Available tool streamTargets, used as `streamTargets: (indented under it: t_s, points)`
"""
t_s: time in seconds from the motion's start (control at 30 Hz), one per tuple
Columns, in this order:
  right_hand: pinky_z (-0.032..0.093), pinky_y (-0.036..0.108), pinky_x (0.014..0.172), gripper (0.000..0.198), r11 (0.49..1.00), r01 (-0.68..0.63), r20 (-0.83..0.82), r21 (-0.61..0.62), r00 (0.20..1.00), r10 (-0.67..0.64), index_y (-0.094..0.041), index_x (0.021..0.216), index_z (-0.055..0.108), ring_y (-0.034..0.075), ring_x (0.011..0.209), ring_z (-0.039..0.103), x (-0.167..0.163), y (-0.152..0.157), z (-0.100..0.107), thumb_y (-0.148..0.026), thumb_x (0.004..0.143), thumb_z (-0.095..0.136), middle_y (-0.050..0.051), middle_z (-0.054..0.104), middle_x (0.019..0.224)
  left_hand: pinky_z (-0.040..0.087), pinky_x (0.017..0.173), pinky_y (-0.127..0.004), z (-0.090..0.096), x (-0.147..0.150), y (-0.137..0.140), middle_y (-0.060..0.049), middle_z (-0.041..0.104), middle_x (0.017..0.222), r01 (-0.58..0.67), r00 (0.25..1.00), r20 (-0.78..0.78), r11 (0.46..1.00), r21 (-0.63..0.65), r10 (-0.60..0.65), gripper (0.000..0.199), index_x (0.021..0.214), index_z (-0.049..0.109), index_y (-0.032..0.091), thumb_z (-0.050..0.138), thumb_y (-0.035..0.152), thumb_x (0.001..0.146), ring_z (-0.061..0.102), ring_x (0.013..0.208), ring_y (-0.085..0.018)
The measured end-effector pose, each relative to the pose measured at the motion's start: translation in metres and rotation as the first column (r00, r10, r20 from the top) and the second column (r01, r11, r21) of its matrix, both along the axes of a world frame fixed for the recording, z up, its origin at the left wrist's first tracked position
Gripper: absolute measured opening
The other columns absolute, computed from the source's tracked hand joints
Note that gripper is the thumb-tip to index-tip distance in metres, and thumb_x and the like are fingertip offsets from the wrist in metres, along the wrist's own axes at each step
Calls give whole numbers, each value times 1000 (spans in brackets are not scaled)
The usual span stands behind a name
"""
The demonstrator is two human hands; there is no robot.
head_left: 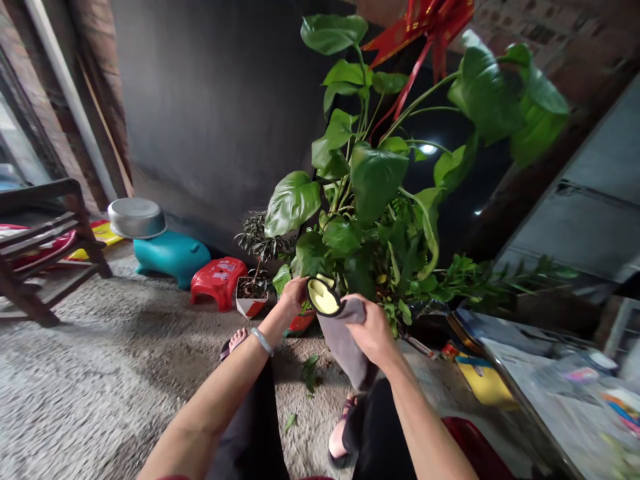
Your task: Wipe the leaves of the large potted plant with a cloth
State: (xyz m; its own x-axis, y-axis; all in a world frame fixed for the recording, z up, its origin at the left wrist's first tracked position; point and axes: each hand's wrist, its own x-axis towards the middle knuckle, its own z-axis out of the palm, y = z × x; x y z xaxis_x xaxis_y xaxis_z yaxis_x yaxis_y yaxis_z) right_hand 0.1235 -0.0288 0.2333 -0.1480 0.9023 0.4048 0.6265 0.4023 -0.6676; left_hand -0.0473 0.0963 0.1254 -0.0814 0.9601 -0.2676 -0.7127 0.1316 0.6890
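Both my hands hold a long grey work glove (341, 337) by its cuff, in front of a large leafy plant. Its round opening faces up, with black trim and a pale yellow lining inside. My left hand (295, 295), with a pale bangle on the wrist, pinches the left side of the rim. My right hand (371, 331) is closed around grey fabric on the right side. The body of the glove hangs down between my knees, and its far end is dark and indistinct. The plant's green leaves (379, 181) rise just beyond my hands.
Left of the plant are a small potted shrub (251, 293), a red stool (219, 279), and a teal animal-shaped stool (173, 257) beside a metal basin (137, 219). A wooden chair (50, 250) stands far left. A cluttered table (550, 387) is at right. Fallen leaves (310, 373) lie on the floor.
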Motion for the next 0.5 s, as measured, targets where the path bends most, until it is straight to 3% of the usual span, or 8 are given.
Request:
streamTargets:
  t_s: [0.1, 0.17, 0.23, 0.3, 0.37, 0.43, 0.5]
  points:
    - [61, 33, 77, 26, 972, 81, -181, 223, 983, -40, -23, 94, 79, 24, 83, 77, 15, -18, 29, -22, 72, 66, 4, 83, 91, 51, 56, -25, 2, -1, -2, 1, 64, 58, -19, 999, -31, 999, -28, 18, 22, 71, 61, 19, 83, 15, 69, 59, 51, -13]
    - [61, 35, 83, 24, 891, 197, -259, 409, 961, -93, -23, 97, 78, 25, 90, 77, 14, -6, 57, -26, 75, 70, 5, 83, 97, 54, 59, -26, 7, 3, -5, 2, 63, 58, -5, 999, -33, 1000, -17, 5, 22, 71, 59, 19, 80, 13, 70, 60, 53, -14]
    - [60, 38, 88, 23, 838, 261, -266, 479, 953, -144, -24, 97, 76, 26, 92, 76, 6, 18, 71, -25, 75, 72, 6, 83, 98, 55, 60, -27, 14, 9, -8, 3, 60, 57, -5, 999, -42, 1000, -21, 4, 23, 69, 57, 20, 78, 11, 71, 59, 53, -13]
    - [60, 41, 89, 24, 893, 236, -180, 384, 967, -178, -24, 94, 75, 28, 91, 77, -6, 38, 65, -21, 71, 72, 7, 83, 96, 56, 60, -27, 18, 15, -10, 4, 55, 54, -20, 998, -64, 999, -38, 17, 26, 67, 55, 20, 79, 11, 72, 56, 51, -12]
    - [61, 43, 87, 25, 968, 167, -71, 189, 985, -156, -25, 90, 75, 29, 87, 77, -13, 43, 40, -17, 68, 70, 6, 83, 91, 55, 59, -26, 19, 17, -13, 4, 56, 54, -21, 996, -92, 999, -42, 17, 25, 66, 56, 20, 80, 13, 74, 55, 50, -11]
    - [62, 42, 85, 26, 995, 88, -55, 45, 995, -85, -25, 88, 76, 28, 85, 78, -13, 29, 9, -15, 66, 66, 5, 83, 88, 52, 56, -24, 13, 11, -17, 2, 62, 57, -16, 994, -111, 999, -32, 12, 21, 68, 61, 19, 80, 15, 74, 57, 51, -12]
    - [63, 39, 85, 24, 1000, 19, -148, 7, 989, -17, -25, 88, 77, 27, 85, 78, -3, 5, -16, -20, 67, 66, 4, 84, 89, 48, 52, -23, 3, -6, -22, -1, 67, 61, -16, 991, -134, 999, -34, 12, 17, 69, 65, 18, 82, 17, 72, 59, 52, -13]
